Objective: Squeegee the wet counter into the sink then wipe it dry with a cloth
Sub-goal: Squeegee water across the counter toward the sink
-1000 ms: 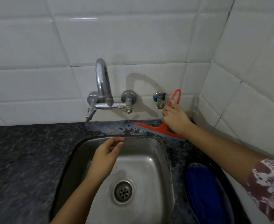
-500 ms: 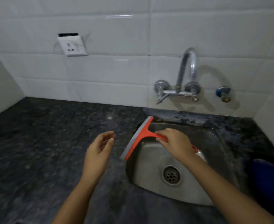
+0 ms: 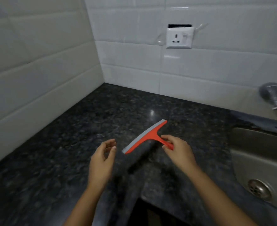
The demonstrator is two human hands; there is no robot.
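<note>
My right hand (image 3: pixel 178 151) grips the handle of an orange squeegee (image 3: pixel 148 136) with a grey rubber blade. The blade is held over the dark speckled counter (image 3: pixel 69 152), left of the steel sink (image 3: pixel 261 160). My left hand (image 3: pixel 102 159) hovers just left of the blade's near end, fingers curled and apart, holding nothing. No cloth is in view.
White tiled walls meet in a corner at the far left. A white wall socket (image 3: pixel 179 38) sits above the counter. The tap's valve (image 3: pixel 274 95) shows at the right edge, and the sink drain (image 3: pixel 258 190) at lower right. The counter's front edge runs below my arms.
My right hand has carried the squeegee from behind the sink, across its rim, out over the counter to the left. The view has swung left; my left hand has stayed beside it.
</note>
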